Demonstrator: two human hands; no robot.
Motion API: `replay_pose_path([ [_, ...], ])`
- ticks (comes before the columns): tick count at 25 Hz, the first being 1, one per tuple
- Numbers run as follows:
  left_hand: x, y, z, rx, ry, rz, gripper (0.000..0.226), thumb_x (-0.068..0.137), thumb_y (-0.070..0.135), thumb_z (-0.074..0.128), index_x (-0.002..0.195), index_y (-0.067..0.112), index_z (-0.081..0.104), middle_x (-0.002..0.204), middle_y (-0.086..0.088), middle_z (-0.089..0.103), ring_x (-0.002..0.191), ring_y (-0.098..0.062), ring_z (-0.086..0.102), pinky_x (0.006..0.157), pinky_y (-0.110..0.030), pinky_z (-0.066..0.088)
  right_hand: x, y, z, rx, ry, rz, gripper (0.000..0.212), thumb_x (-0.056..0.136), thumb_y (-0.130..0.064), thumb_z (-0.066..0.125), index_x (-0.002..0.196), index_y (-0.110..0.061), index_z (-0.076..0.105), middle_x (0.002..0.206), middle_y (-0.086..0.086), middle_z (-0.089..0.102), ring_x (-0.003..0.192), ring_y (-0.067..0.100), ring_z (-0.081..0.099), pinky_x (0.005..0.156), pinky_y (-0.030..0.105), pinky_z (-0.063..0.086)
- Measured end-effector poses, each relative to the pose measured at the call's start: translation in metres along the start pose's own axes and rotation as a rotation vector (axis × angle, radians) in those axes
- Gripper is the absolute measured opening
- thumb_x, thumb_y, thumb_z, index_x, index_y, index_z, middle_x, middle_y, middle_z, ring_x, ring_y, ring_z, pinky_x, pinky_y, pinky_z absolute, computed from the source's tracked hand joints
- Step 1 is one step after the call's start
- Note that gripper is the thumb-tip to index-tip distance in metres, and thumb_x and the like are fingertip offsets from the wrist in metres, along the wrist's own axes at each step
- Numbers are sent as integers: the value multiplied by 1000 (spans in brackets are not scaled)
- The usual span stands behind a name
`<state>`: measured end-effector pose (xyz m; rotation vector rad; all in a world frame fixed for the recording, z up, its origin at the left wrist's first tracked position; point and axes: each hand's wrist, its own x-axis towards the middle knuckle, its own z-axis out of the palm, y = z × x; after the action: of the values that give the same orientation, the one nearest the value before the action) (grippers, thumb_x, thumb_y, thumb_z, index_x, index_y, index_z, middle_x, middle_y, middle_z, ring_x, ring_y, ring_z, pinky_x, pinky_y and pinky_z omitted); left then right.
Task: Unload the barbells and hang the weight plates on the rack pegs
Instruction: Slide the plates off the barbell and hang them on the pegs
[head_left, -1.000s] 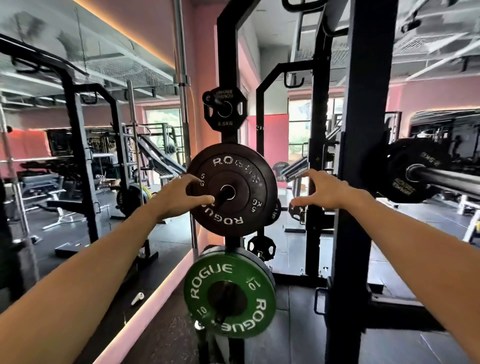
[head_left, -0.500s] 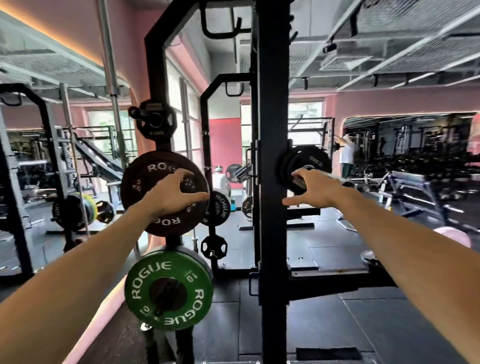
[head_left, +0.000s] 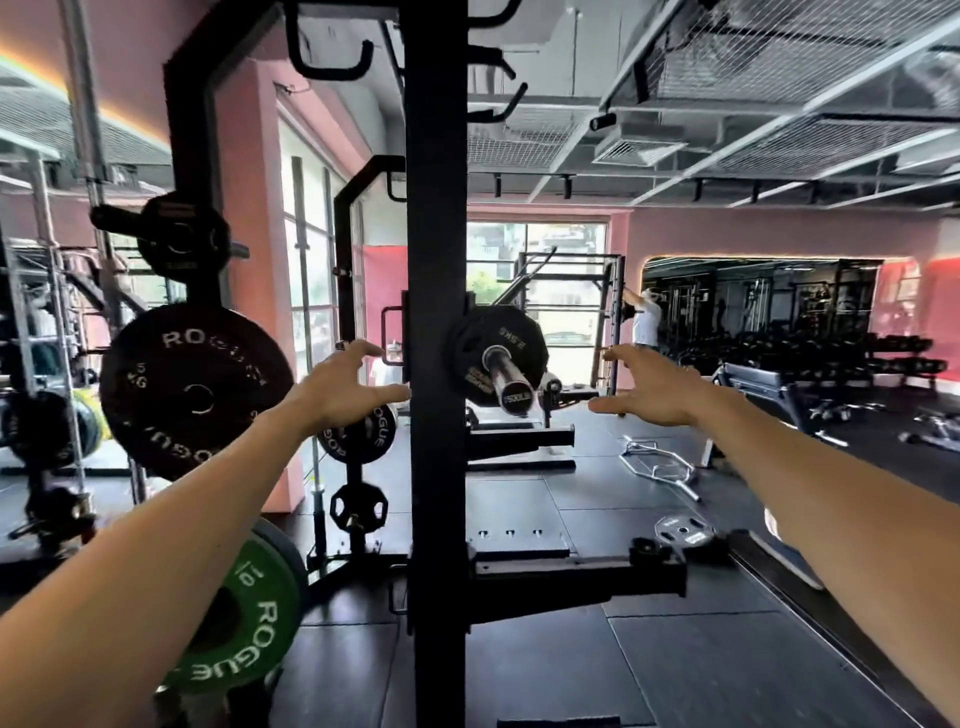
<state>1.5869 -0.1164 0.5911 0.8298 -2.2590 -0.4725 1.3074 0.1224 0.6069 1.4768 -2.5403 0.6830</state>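
Observation:
A small black 2.5 kg plate (head_left: 470, 353) sits on the chrome barbell sleeve (head_left: 506, 375) just right of the black rack upright (head_left: 435, 467). My left hand (head_left: 345, 387) hovers open left of the upright, holding nothing. My right hand (head_left: 647, 387) hovers open to the right of the sleeve, fingers spread, apart from the plate. On pegs at the left hang a black 5 kg Rogue plate (head_left: 195, 389), a small black plate (head_left: 179, 241) above it, and a green 10 kg plate (head_left: 234, 623) below, partly behind my left forearm.
A small black plate (head_left: 683, 531) lies on the floor mat at the right beside the rack's base beam (head_left: 571, 574). A curl bar (head_left: 657, 465) lies on the floor farther back. A person (head_left: 644, 322) stands by the far rack. A bench (head_left: 758, 384) is at right.
The view swung right, so the hung plates slid left. My left hand came off the black 5 kg plate. Both hands now spread either side of the barbell end.

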Motion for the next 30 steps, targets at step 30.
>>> replay_pose_path([
  [30, 355, -66, 198, 98, 80, 22, 52, 87, 32, 66, 130, 10, 48, 120, -15, 61, 110, -31, 57, 92, -35, 44, 359, 66, 158, 84, 20, 50, 67, 86, -33, 67, 136, -9, 31, 129, 13, 55, 117, 34, 54, 95, 44, 46],
])
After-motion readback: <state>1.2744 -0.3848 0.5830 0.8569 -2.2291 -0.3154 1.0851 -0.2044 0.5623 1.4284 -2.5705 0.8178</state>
